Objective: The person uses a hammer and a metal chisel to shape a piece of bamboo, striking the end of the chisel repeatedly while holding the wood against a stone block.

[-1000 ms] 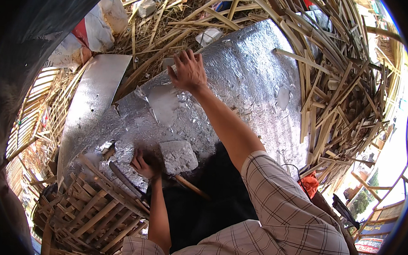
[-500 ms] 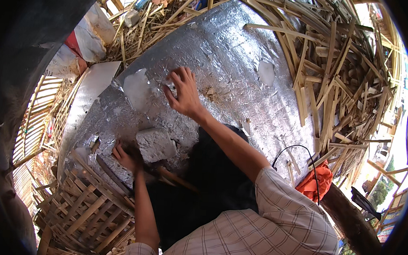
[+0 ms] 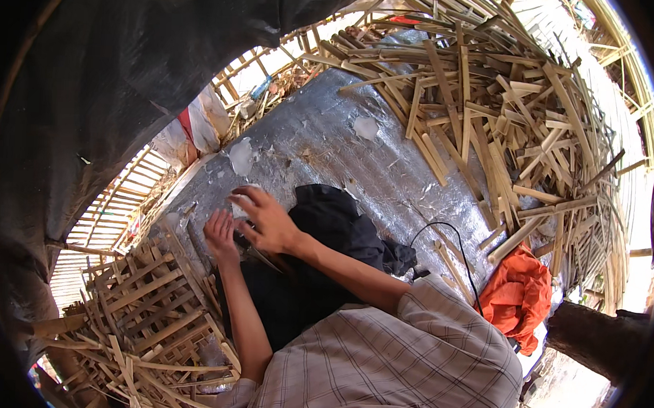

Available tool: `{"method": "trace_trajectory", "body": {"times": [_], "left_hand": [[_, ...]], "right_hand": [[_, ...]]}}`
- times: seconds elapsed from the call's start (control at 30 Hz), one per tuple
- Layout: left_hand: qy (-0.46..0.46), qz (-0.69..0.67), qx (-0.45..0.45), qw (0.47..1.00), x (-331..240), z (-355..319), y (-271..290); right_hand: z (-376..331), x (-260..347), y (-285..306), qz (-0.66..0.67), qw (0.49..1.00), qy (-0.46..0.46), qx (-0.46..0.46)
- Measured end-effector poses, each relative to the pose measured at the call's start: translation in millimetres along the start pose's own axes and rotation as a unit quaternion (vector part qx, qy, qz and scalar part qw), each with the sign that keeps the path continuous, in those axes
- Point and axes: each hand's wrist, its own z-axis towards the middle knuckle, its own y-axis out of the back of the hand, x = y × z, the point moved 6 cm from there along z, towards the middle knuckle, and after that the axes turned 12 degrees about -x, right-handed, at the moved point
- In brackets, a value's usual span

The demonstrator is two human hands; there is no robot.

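Note:
My left hand [image 3: 222,236] is open, its fingers stretched out, near the edge of a woven bamboo piece [image 3: 144,298]. Just to its right, my right hand [image 3: 266,222] hovers with fingers apart and slightly curved, holding nothing. Between and behind the hands a bit of a pale grey block [image 3: 238,210] shows; most of it is hidden by them. Beneath lies a silver foil sheet [image 3: 322,145]. Black cloth [image 3: 333,222] lies bunched beside my right forearm and covers my lap. Whether either hand touches the block I cannot tell.
A big heap of split bamboo strips [image 3: 506,117] lies at the far right. An orange cloth [image 3: 516,296] and a thin black cord [image 3: 460,246] are on my right. A thick log [image 3: 595,340] juts in at the right. Dark sheeting [image 3: 150,65] hangs at upper left.
My right hand has come back from over the foil toward my left hand. My view has shifted, so more black cloth and dark sheeting show. The grey block is now mostly covered.

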Motion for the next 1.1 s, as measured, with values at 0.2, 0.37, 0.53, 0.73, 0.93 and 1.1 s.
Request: {"method": "trace_trajectory", "body": {"times": [0.2,0.37,0.53,0.73,0.93,1.1], "left_hand": [[0.099,-0.164,0.242,0.951,-1,-155,-69],[0.020,-0.101,0.552,0.828,-56,-203,-26],[-0.288,-0.097,0.168,0.938,-135,-232,-72],[-0.217,-0.011,0.260,0.941,-48,-182,-97],[0.031,-0.369,0.349,0.861,-54,-190,-45],[0.229,-0.372,0.234,0.869,-42,-200,-44]], "right_hand": [[-47,85,-31,-0.023,0.994,0.097,0.048],[-86,25,-11,-0.216,0.964,0.139,0.069],[-121,-142,-17,-0.123,0.862,-0.478,0.112],[9,3,-112,0.305,0.866,-0.383,-0.097],[-18,168,-79,0.135,0.975,0.172,0.046],[-99,8,-10,-0.107,0.966,0.186,0.142]]}}
